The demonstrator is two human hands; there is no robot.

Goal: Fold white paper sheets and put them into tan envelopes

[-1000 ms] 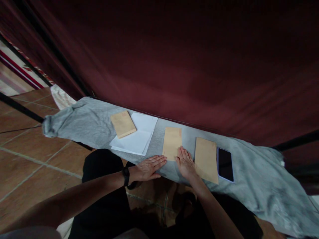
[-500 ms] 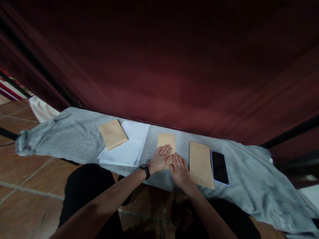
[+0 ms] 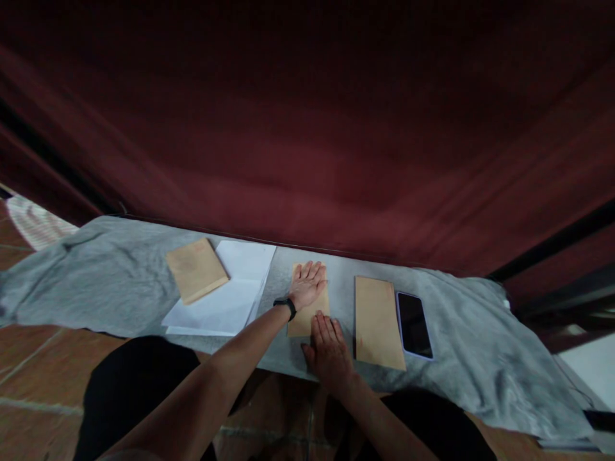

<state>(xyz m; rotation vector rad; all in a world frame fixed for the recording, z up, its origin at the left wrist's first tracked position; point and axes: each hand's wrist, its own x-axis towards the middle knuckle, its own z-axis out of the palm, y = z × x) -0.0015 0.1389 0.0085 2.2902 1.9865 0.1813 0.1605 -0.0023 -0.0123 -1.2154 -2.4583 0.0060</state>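
Observation:
A brown paper envelope lies flat on the grey cloth in front of me. My left hand, with a dark band on its wrist, rests on the envelope's far half, fingers stretched out and apart. Lower down, my right hand lies with its fingertips on the near right part of the same envelope; its fingers are extended and the thumb points left. Both palms face down, so parts of the envelope are hidden beneath them.
To the right lie brown envelopes and a phone with a pale purple edge. White paper sheets are on the left, partly under more brown envelopes. Grey cloth covers the bench, and a dark red curtain hangs behind.
My left hand has slid up to the envelope's far end. My right hand has moved toward the near end, so the two hands are now farther apart. The view has shifted slightly.

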